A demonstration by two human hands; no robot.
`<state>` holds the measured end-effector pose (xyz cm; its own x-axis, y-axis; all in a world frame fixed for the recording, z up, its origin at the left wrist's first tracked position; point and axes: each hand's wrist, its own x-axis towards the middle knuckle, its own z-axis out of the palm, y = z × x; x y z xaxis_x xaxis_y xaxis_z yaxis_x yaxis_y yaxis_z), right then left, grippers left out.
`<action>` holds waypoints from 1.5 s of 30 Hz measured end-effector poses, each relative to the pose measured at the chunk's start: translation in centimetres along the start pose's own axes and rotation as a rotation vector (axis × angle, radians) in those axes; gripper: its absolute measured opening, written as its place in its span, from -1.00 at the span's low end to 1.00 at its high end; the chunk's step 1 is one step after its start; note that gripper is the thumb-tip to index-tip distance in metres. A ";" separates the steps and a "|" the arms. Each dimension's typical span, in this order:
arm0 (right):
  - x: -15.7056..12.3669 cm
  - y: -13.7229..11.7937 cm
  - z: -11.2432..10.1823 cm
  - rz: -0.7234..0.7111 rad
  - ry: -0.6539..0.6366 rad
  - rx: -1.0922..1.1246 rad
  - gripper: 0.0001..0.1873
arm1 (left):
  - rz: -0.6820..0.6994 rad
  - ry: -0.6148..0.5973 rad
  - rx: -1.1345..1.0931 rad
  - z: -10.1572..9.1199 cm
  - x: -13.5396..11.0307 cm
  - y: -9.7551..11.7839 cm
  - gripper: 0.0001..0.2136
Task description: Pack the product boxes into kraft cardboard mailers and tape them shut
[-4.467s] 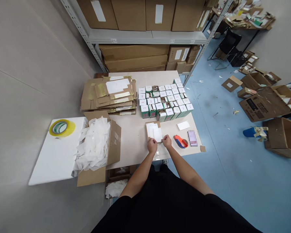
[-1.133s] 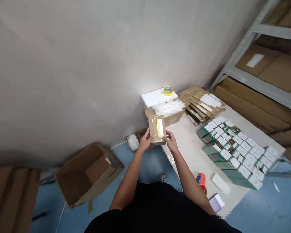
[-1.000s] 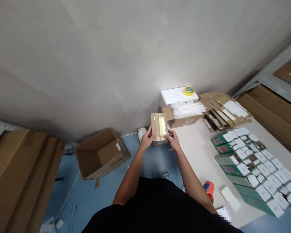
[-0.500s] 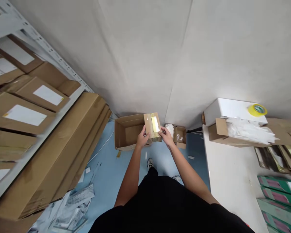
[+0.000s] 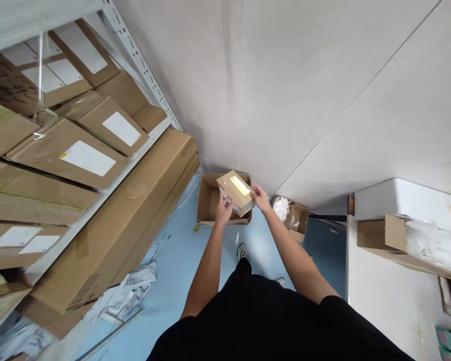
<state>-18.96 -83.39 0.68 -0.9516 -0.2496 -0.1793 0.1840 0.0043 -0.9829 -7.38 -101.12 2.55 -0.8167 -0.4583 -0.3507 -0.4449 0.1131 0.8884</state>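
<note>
You hold a taped box [image 5: 236, 191] in both hands above an open carton [image 5: 206, 200] on the floor.

Your left hand [image 5: 223, 210] is closed under the box's near end and your right hand [image 5: 260, 198] grips its far right edge. The box sits tilted between them, clear of the carton and close to the wall. It looks light and stiff, though the glossy tape on top may be slick, so the bare cardboard sides and corners seem the surest grip. A loaded shelf [image 5: 143, 65] stands to your left.
</note>
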 end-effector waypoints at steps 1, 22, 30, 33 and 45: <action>1.2 -0.2 -0.3 -0.008 0.034 -0.023 -0.50 | -0.039 0.030 0.043 -0.2 0.0 -0.1 -0.13; -6.1 -8.2 -12.6 -0.220 0.249 -0.082 -0.55 | 0.303 -0.062 -0.012 8.5 -2.5 10.1 -0.61; -17.6 -10.6 -27.7 -0.265 0.548 -0.093 -0.55 | 0.452 -0.395 0.068 25.5 -10.7 15.3 -0.59; -22.8 -10.3 -33.9 -0.253 0.692 -0.064 -0.53 | 0.484 -0.545 0.063 32.7 -15.4 16.7 -0.57; -45.3 -6.1 -52.2 -0.191 1.312 0.030 -0.50 | 0.611 -1.169 0.112 55.9 -36.8 17.3 -0.53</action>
<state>10.17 -21.60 12.66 -0.4907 0.8706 0.0368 0.0109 0.0483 -0.9988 -5.55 -33.04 14.33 -0.7039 0.7103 -0.0027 0.1233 0.1259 0.9844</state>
